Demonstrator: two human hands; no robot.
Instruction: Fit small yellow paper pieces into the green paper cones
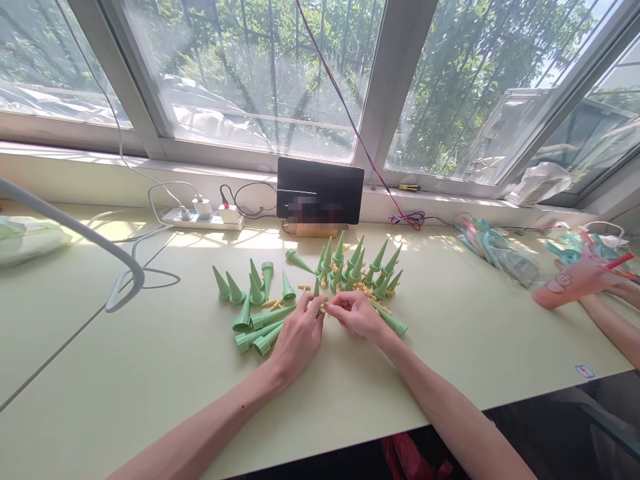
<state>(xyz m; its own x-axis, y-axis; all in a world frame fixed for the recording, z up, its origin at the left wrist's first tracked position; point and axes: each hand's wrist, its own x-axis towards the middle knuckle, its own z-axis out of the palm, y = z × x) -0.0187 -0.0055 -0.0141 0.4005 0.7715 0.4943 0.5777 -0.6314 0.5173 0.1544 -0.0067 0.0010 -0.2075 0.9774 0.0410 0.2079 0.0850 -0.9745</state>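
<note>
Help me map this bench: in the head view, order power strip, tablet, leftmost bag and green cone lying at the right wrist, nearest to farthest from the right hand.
1. Green cone: beside the right hand.
2. Tablet: farther back, slightly left.
3. Power strip: left of the tablet.
4. Bag: far left.

Apparently a workshop: green plastic cones (357, 269) on a pale-green table (480, 320), a white oblong power strip (211, 222) at eleven o'clock.

Bright daylight enters through the windows (265, 73) across the top, hazing the glass; sun patches and shadows streak the surface's (465, 340) far edge; pixelation masks part of the screen (330, 180).
</note>
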